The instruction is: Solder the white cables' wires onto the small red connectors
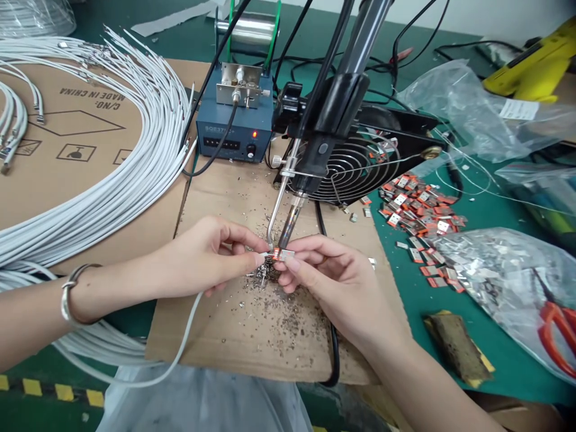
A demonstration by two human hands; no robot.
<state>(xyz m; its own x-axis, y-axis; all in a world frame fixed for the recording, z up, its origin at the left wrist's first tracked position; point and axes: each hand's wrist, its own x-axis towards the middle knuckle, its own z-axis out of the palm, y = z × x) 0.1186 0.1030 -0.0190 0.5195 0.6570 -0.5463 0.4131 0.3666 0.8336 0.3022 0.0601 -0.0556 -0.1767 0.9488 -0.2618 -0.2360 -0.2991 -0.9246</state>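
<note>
Pinched in my left hand (220, 255) is the end of a white cable (191, 318), which loops down toward the bundle at left. Between the thumb and fingers of my right hand (337, 282) is a small USB connector (284, 254) with an orange insert. Cable end and connector meet right under the tip of a soldering iron (292, 222), fixed in a stand. A thin metal solder feed tube (276, 210) comes down beside the tip. Whether the wires touch the connector's contacts is too small to tell.
Cardboard (216, 336) with solder specks lies under my hands. White cables (148, 174) fill the left. Behind stand a blue solder feeder (234, 129), a solder spool (252, 33) and a fan (346, 171). At right are piled USB connectors (416, 207), a plastic bag (495, 270) and red-handled scissors (558, 336).
</note>
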